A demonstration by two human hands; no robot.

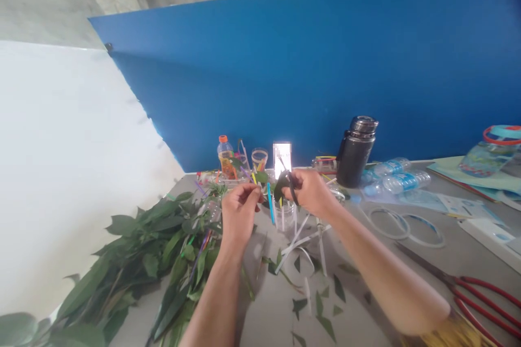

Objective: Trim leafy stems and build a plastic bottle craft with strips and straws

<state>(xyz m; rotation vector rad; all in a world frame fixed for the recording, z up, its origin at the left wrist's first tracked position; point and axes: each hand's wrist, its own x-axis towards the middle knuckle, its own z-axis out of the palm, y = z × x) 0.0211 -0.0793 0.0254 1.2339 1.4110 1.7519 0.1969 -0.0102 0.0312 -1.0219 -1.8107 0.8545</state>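
Note:
My left hand (239, 211) hangs over the grey table (264, 303), its fingertips pinched together close to a blue plastic straw (270, 203). I cannot tell whether those fingers hold anything thin. My right hand (311, 192) is closed on a dark green leaf (280, 187), with a dark narrow tool (292, 187) showing at its fingers. Below the hands stands a clear plastic cup (284, 212) with several white strips and straws around it. A heap of cut leafy branches (138, 249) lies just left of my left forearm.
Loose leaf scraps and white strips lie on the table. At the back stand an orange-capped bottle (225, 157), a dark flask (356, 152) and flattened water bottles (401, 181). Red-handled shears (480, 303) lie at the right. A blue wall (285, 65) rises behind.

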